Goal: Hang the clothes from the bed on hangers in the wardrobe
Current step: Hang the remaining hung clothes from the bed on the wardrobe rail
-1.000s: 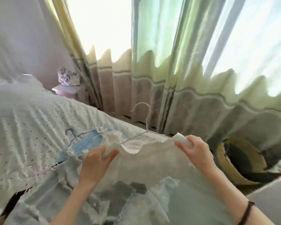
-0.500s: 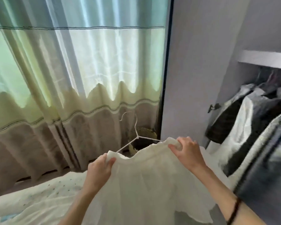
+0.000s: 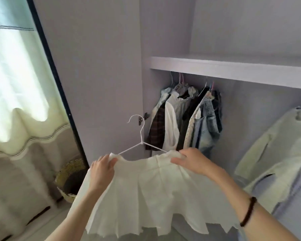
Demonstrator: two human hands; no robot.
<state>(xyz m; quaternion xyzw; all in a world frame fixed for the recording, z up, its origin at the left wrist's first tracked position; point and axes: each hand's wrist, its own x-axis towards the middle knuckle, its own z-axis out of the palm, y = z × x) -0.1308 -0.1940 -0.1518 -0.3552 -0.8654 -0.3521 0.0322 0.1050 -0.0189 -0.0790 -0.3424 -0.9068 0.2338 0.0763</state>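
The white pleated skirt (image 3: 151, 186) sits on a thin white wire hanger (image 3: 141, 136) at lower centre of the frame, held up in front of the open wardrobe (image 3: 233, 66). The left hand (image 3: 102, 168) pinches the waistband's left end, and the right hand (image 3: 193, 160) is curled over its right end; each grip is clamped on cloth and, apparently, the hanger arm beneath. The skirt hangs below both grips, pleats falling free, while the hook rises above and between them. Judged light, soft and limp, the skirt offers no stiffness of its own; the waistband over the wire is the sound place to hold. The smooth cloth may slide along the arms if tilted. Hung garments (image 3: 184, 117) crowd the rail, which lies hidden under the shelf at upper centre.
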